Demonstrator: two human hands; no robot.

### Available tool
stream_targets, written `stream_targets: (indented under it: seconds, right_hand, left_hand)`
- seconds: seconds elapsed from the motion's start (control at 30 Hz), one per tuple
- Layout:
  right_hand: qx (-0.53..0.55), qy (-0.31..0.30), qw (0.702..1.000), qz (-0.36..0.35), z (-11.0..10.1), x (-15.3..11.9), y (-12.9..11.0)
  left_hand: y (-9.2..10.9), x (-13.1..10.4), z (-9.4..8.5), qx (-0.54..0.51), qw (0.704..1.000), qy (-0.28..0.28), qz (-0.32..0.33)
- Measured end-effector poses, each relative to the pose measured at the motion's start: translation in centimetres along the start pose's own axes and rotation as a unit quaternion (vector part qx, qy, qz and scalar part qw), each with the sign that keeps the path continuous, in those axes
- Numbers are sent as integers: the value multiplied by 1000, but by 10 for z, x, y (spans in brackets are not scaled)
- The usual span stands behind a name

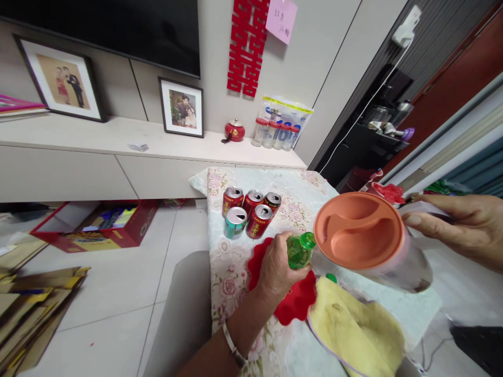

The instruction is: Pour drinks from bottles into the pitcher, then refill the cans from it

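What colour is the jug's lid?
The lid is orange, best seen in the head view.

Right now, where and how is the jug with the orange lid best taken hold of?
Best by the handle, I think, coming from the right, where the right hand holds it. The handle sticks out on that side, away from the bottle; the round body of the jug looks wide for one hand.
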State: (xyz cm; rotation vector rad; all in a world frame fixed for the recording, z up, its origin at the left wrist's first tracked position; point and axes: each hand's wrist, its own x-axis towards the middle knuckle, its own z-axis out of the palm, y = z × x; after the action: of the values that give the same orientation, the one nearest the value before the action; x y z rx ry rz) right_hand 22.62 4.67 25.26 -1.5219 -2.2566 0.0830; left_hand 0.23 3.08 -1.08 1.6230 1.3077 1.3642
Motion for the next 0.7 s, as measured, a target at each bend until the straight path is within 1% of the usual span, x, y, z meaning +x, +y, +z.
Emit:
stream_targets:
  seconds: [0.23,0.5,0.7]
  right_hand:
    - [3,1,1000,-2,0,1,-2]
    - [-2,0,1000,17,-1,0,-1]
    - [-4,6,1000,7,1,1,-3]
  left_hand:
    - [-1,-1,1,-3,1000,6,2]
    - [-2,-1,1,-6,1000,4,1]
    - [1,0,1,4,1000,2,0]
